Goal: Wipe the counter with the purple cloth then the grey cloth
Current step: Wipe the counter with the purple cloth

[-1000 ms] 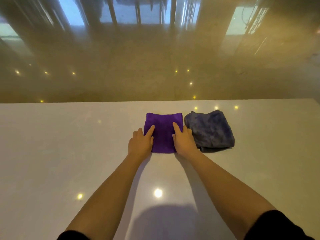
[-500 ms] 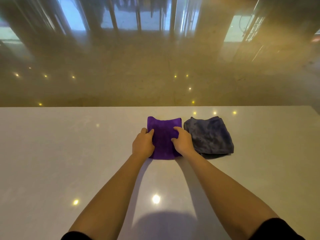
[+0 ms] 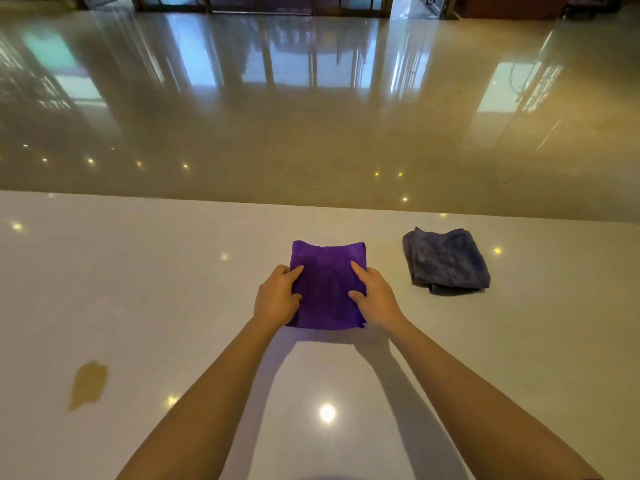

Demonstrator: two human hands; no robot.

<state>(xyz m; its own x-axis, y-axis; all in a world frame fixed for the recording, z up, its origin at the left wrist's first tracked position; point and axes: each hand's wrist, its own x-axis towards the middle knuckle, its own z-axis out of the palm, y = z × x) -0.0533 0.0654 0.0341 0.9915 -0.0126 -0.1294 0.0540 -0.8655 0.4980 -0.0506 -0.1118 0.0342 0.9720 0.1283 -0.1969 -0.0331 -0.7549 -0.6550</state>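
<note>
A folded purple cloth lies flat on the white counter. My left hand grips its left edge and my right hand grips its right edge, fingers curled onto the fabric. A crumpled grey cloth lies apart to the right, with a bare gap of counter between the two cloths. A brownish spill marks the counter at the near left.
The counter's far edge runs across the view just beyond the cloths. Past it lies a glossy floor with window reflections. Bare counter extends to both sides of the cloths.
The purple cloth has slid left with both hands, away from the grey cloth it was touching. My fingers went from flat to curled on it. The view shifted, revealing the spill.
</note>
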